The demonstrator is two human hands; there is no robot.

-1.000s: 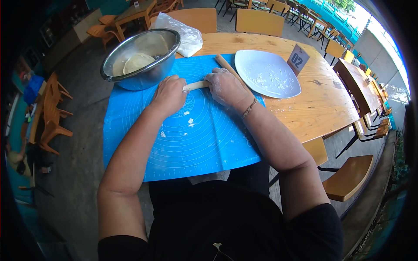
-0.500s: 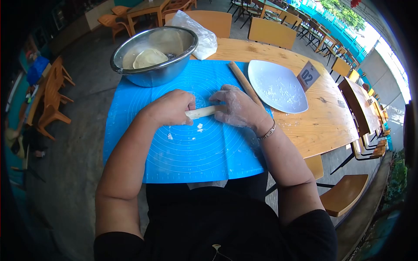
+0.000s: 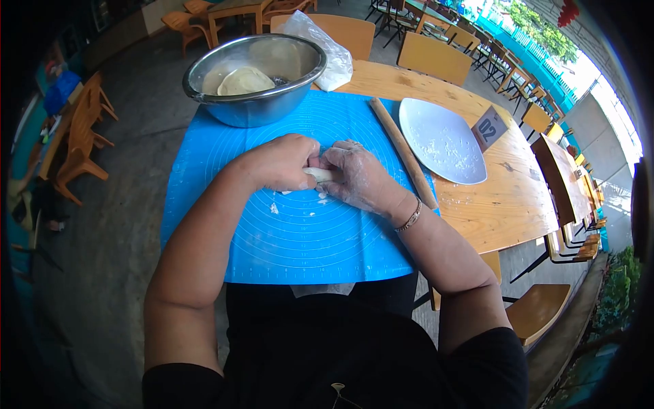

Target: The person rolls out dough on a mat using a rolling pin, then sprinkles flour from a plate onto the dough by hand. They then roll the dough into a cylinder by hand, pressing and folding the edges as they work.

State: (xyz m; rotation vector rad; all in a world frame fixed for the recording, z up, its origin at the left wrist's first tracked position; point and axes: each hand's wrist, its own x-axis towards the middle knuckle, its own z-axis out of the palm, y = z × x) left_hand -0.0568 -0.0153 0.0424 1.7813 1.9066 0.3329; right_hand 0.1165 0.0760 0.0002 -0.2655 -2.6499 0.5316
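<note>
Between my two hands is a pale strip of dough [image 3: 321, 175], held just above the blue silicone mat [image 3: 300, 249]. My left hand [image 3: 285, 162] is closed around its left end. My right hand [image 3: 357, 175], dusted with flour, grips the other end, and the fingers of both hands nearly meet. Only a short middle part of the dough shows; the rest is hidden by my fingers. Small white flecks lie on the mat under my hands. To the right of my right hand lies a wooden rolling pin [image 3: 403, 151].
A steel bowl [image 3: 262, 109] with a round of dough [image 3: 245, 81] stands at the mat's back left. Behind it sits a plastic bag [image 3: 334, 65] of white powder. On the right are a floury white plate [image 3: 443, 140] and a number card [image 3: 489, 129] on the wooden table [image 3: 504, 204].
My hands have come closer together, so less of the dough strip shows between them. The view has shifted slightly. Bowl, plate and rolling pin stay in place.
</note>
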